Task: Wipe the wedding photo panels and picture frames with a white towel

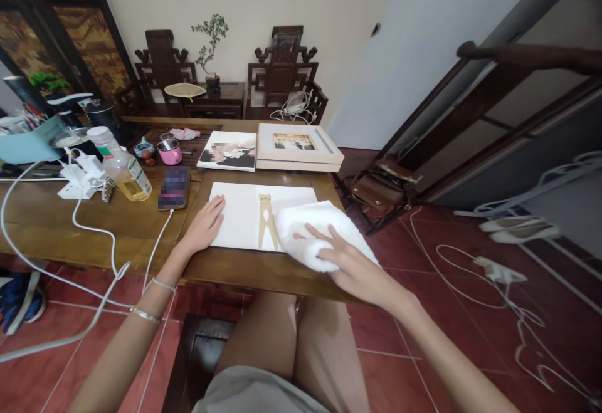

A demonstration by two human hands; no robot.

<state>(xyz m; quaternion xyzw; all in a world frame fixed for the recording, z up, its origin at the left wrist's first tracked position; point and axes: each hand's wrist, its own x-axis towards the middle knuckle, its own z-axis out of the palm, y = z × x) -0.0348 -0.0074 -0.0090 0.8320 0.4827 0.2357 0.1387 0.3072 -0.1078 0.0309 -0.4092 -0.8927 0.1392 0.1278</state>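
A white flat board (239, 215) lies face down on the wooden table (94, 225), with a tan stand piece (266, 220) on its back. My left hand (204, 225) lies flat and open on the board's left edge. My right hand (350, 262) presses a white cloth (305, 231) onto the board's right side, fingers spread over the cloth.
Behind the board lie a photo print (228, 150) and stacked picture frames (298, 146). A phone (174, 188) on a cable, a bottle (123, 165), a pink cup (170, 151) and a power strip (79, 178) sit to the left. Cables (489, 269) trail on the red floor.
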